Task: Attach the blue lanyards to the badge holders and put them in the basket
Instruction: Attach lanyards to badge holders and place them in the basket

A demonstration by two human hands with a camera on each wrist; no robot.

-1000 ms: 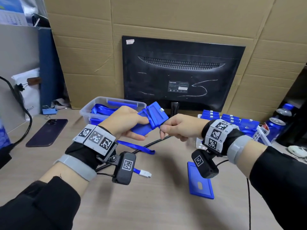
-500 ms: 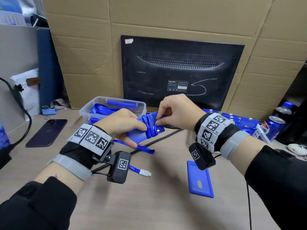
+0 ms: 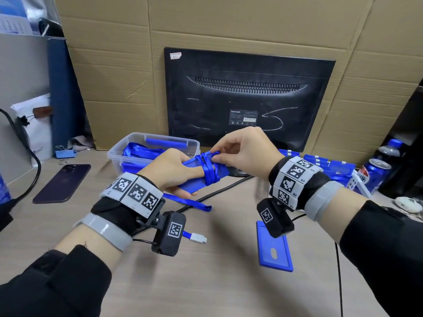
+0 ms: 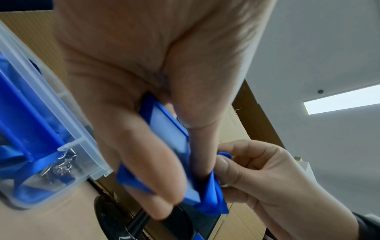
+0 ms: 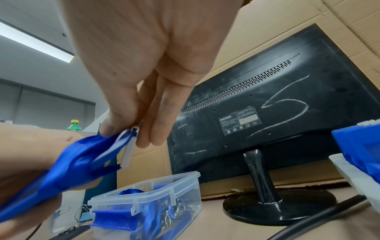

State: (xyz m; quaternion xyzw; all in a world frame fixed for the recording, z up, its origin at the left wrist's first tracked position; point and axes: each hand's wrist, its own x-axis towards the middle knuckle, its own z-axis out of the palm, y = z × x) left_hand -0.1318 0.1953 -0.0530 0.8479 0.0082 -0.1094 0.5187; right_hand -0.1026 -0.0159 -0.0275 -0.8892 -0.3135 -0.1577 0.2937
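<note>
A blue badge holder point(image 3: 194, 177), wound with its blue lanyard point(image 3: 209, 170), is clasped in the left hand point(image 3: 169, 172) above the desk point(image 3: 206, 282) while the right hand point(image 3: 238, 149) pinches the strap; the clear plastic basket point(image 3: 137, 156) is partly filled, more holders point(image 3: 274, 248) left.

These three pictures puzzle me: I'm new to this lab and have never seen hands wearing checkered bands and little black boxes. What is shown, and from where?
No machine here: a person works with bare hands. The bands carry tracking patterns; the boxes are wrist cameras. The wide picture comes from a head camera; the two close-ups look along each hand.

The left hand grips a blue badge holder with a blue lanyard wound round it. The right hand pinches the lanyard near the holder's far end.

On the desk lie another badge holder, a phone, a clear basket of blue lanyards, a monitor seen from behind, and a drink can.
</note>
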